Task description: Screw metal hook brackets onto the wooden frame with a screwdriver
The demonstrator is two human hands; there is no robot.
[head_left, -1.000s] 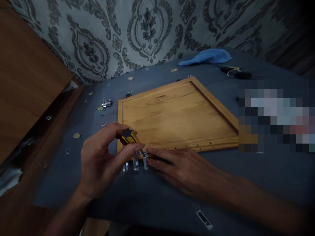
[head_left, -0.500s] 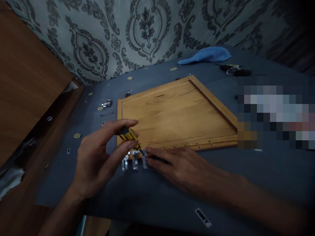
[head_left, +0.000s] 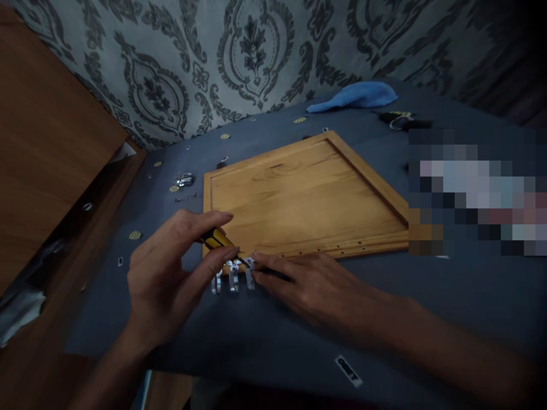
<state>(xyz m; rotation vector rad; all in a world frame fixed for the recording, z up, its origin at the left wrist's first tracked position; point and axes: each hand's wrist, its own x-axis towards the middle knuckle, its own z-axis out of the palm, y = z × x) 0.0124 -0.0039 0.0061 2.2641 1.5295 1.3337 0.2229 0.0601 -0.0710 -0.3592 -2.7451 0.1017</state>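
My left hand [head_left: 164, 273] is closed around the yellow and black handle of a screwdriver [head_left: 216, 239], which tilts down to the right. Its tip meets a metal hook [head_left: 250, 278] at the near edge of the framed wooden board [head_left: 294, 199]. My right hand [head_left: 314, 282] pinches that hook against the edge. A dark, thin thing, which I cannot make out, shows between its fingers. Two more metal hooks [head_left: 233, 279] sit side by side on the edge, to the left. Small dark holes run along the edge to the right.
Loose metal hooks [head_left: 185, 180] and several small screws [head_left: 186, 198] lie left of the board on the dark patterned cloth [head_left: 256, 347]. A blue cloth [head_left: 356, 95] and a black tool-like thing [head_left: 404, 121] lie at the back. Wooden furniture [head_left: 51, 148] stands at the left. The right side is pixelated.
The screwdriver handle has turned and leans lower in my left hand, with the fingers shifted slightly left. My right hand stays at the same hook. The view has shifted slightly.
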